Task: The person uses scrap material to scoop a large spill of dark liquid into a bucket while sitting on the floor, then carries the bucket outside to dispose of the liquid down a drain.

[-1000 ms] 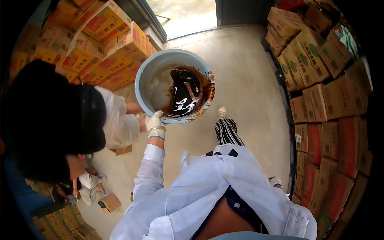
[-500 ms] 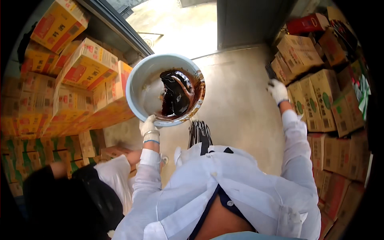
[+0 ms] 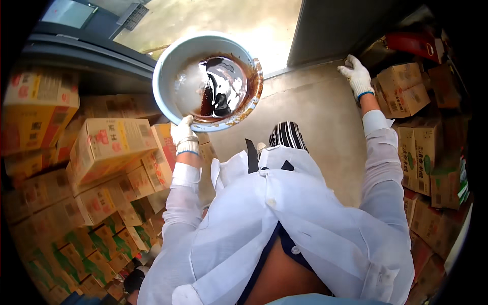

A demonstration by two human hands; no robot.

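Observation:
My left hand (image 3: 183,134), in a white knitted glove, grips the near rim of a light blue plastic basin (image 3: 161,81). The basin hangs out in front of me at the left, tilted so its inside shows. A glossy dark brown liquid (image 3: 238,86) lies in its right part, with brown smears up the wall and over the rim. Also gloved, my right hand (image 3: 358,76) reaches forward at the right, near the foot of a dark grey door. It holds nothing visible, and its fingers are a little bent and apart.
Stacked cardboard cartons (image 3: 112,147) rise on the left, close to my left arm. More cartons (image 3: 401,94) line the right side, with a red box (image 3: 413,46) behind them. The dark door (image 3: 330,35) stands beside a bright doorway (image 3: 213,18) ahead. Concrete floor (image 3: 325,122) lies between.
The doorway and cartons have shifted in view as I advance and turn. The basin sits higher in view, its liquid spread differently. My right hand has moved forward. The person at lower left is mostly gone.

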